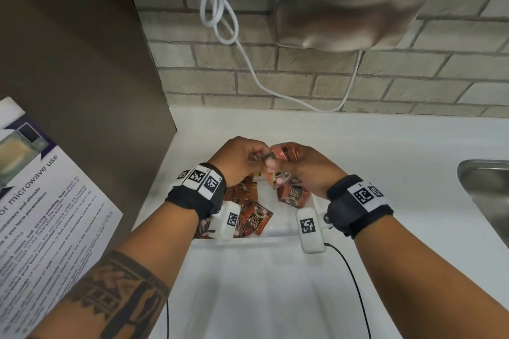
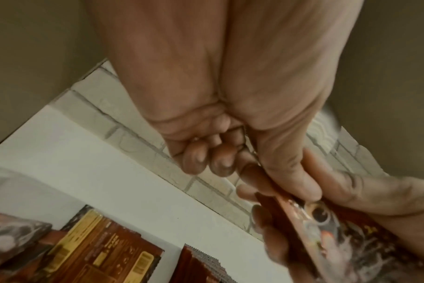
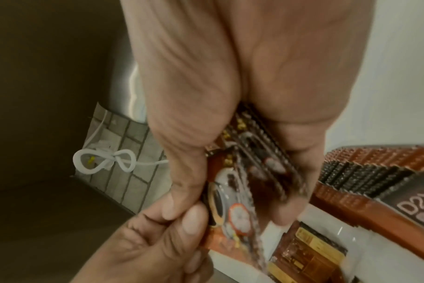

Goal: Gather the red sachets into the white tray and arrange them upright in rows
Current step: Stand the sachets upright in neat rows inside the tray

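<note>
Both hands meet above the far end of the white tray [image 1: 275,231]. My right hand [image 1: 300,170] grips a stack of several red sachets [image 1: 285,153] on edge, their serrated edges showing between thumb and fingers [image 3: 259,162]. My left hand [image 1: 245,158] pinches one sachet [image 2: 315,212] at the stack's near side with thumb and forefinger, the other fingers curled. Loose red sachets [image 1: 254,216] lie flat in the tray's left half. A short upright row of sachets [image 1: 293,194] stands at the tray's right side under my right hand.
The tray sits on a white counter [image 1: 385,146] against a grey brick wall. A steel hand dryer [image 1: 355,0] and its knotted white cable [image 1: 217,16] hang above. A steel sink [image 1: 487,195] lies to the right, a brown panel with a microwave notice [image 1: 44,215] to the left.
</note>
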